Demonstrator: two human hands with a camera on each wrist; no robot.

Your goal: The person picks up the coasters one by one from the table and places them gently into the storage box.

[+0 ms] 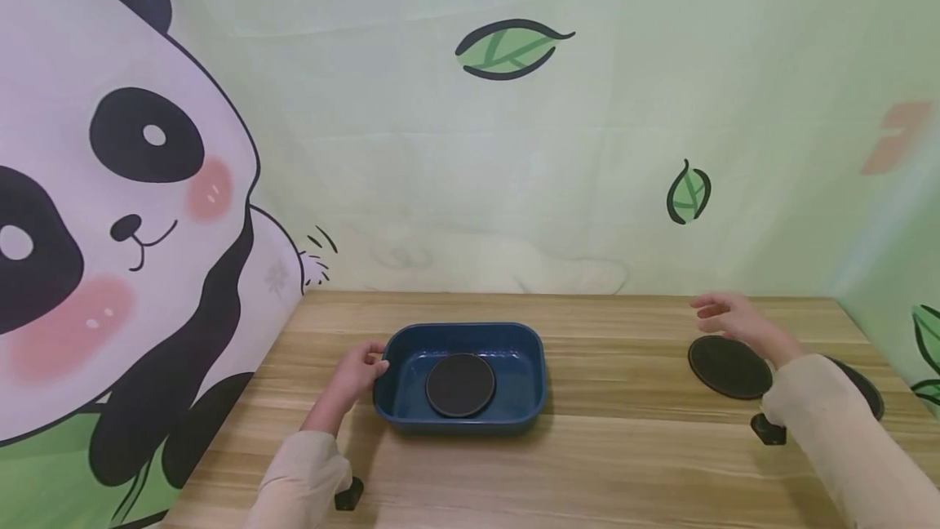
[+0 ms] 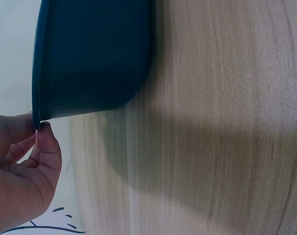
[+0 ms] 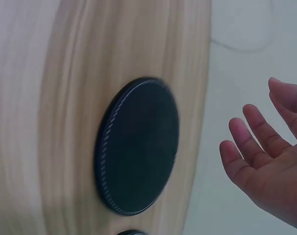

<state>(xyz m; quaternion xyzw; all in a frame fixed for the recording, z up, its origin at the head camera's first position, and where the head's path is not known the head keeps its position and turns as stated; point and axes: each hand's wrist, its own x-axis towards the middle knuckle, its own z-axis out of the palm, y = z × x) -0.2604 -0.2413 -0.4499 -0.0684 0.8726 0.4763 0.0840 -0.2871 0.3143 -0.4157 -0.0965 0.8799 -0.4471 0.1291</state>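
Note:
A deep blue rectangular baking dish stands on the wooden table, with a round black coaster lying flat inside it. At the dish's left end, my left hand pinches the rim between thumb and fingers; the left wrist view shows the dish wall from outside. My right hand hovers over the far right of the table, fingers loosely spread and holding nothing. Just below it lies another black coaster, whose stitched edge shows in the right wrist view. A third coaster is partly hidden behind my right sleeve.
The wooden table ends at the back against a pale green cloth printed with leaves and a large panda. Small black pieces sit at both wrists, one by the left sleeve and one by the right.

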